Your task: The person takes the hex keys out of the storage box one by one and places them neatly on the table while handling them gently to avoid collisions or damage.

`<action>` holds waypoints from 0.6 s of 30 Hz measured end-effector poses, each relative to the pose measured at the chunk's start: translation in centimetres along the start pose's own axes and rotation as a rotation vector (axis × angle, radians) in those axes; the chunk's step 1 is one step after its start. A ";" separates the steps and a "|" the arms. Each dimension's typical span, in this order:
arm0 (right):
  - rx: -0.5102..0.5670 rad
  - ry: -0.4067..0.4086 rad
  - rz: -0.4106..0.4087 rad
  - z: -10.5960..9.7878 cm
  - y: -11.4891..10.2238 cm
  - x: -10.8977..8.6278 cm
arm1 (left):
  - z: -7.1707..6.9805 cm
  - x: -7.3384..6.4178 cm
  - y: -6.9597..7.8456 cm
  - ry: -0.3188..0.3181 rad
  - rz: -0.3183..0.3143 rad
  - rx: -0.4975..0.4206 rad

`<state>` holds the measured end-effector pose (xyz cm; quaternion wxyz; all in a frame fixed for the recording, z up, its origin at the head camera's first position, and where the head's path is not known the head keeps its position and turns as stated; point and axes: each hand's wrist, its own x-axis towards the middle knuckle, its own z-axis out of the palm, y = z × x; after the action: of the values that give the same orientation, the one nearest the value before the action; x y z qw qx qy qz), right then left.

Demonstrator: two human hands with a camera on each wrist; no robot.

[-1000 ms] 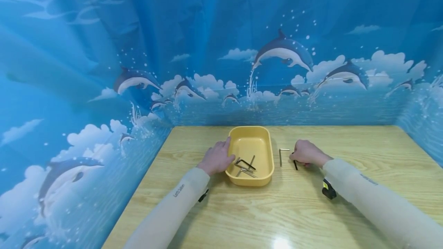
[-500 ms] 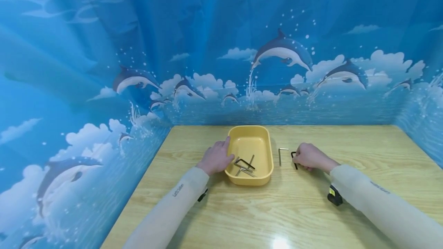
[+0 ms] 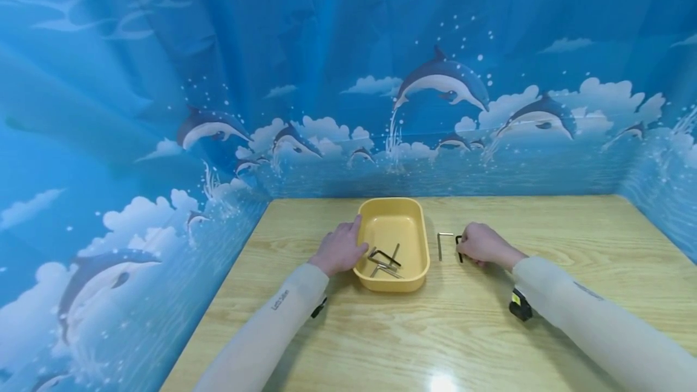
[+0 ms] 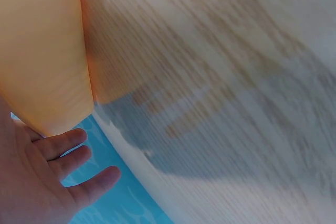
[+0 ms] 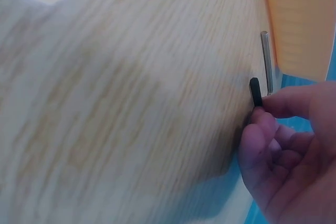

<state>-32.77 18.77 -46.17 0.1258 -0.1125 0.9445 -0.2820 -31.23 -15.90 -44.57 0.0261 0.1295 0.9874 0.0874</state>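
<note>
My right hand [image 3: 484, 243] pinches a black hex key [image 3: 461, 258] between thumb and fingers at the tabletop. In the right wrist view, one end of this black key [image 5: 255, 91] sticks out past the fingertips. Just left of it a silver hex key [image 3: 440, 248] lies on the table, its short arm pointing right. My left hand [image 3: 340, 248] rests at the left rim of a yellow tray [image 3: 389, 285]. In the left wrist view, the fingers of the left hand [image 4: 58, 169] spread loosely beside the tray's outer wall. Several hex keys [image 3: 388, 262], one black, lie crossed in the tray's near half.
The wood-grain table [image 3: 435, 331] ends at the back against a blue curtain [image 3: 327, 77] printed with dolphins. A black device with a yellow mark [image 3: 520, 305] sits under the right wrist. Light glares off the table's front.
The right hand has shifted slightly with the black hex key, which now stands a little closer to the silver one and more parallel to it. The left hand and tray stay put.
</note>
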 end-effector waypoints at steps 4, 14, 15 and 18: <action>-0.008 0.010 -0.002 -0.1 0.0 0.2 | -0.2 0.1 0.1 0.007 0.002 -0.009; -0.007 0.058 0.000 -0.7 -0.1 0.6 | -0.6 0.7 0.3 0.037 0.001 -0.029; -0.003 0.066 -0.002 -0.4 0.0 0.4 | -0.4 0.5 0.3 0.037 0.000 -0.033; 0.009 0.084 0.000 0.9 0.1 0.0 | 0.2 -0.3 0.1 0.028 -0.009 -0.050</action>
<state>-32.53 18.44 -46.93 0.0867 -0.1003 0.9476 -0.2906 -30.86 -15.86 -44.71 0.0159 0.1232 0.9857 0.1137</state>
